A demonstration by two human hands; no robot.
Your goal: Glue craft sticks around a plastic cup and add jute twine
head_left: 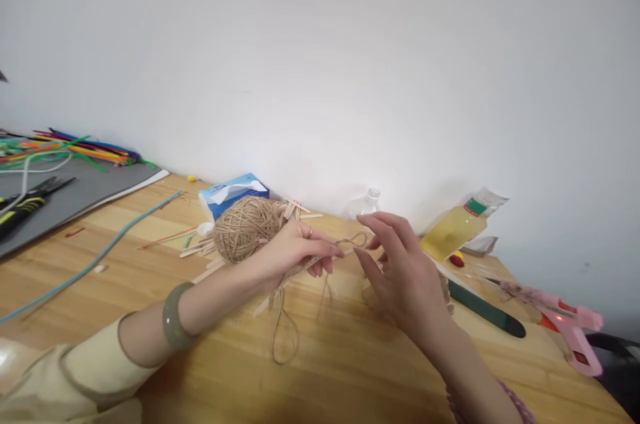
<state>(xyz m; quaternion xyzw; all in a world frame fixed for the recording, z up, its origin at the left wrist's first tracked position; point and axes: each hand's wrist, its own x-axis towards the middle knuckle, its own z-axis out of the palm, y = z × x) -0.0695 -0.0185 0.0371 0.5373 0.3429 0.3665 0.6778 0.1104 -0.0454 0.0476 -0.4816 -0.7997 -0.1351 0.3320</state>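
My left hand (293, 251) is closed in a pinch on jute twine (353, 239), and a small loop of it sticks out past the fingertips to the right. More twine hangs below this hand, with a loose loop (285, 342) over the tabletop. Just right of the small loop is my right hand (400, 271), its thumb and index finger apart; whether another finger touches the twine I cannot tell. A ball of jute twine (245, 229) sits behind my left hand. Something pale on the table is mostly hidden behind my right hand.
Wooden sticks (203, 247) lie around the ball, near a blue box (235, 191). At the back are a clear bottle (370, 201) and a yellow-filled bottle (453, 231). A pink glue gun (570, 324) rests right; pliers (30, 204) and coloured pipe cleaners (85, 147) lie left.
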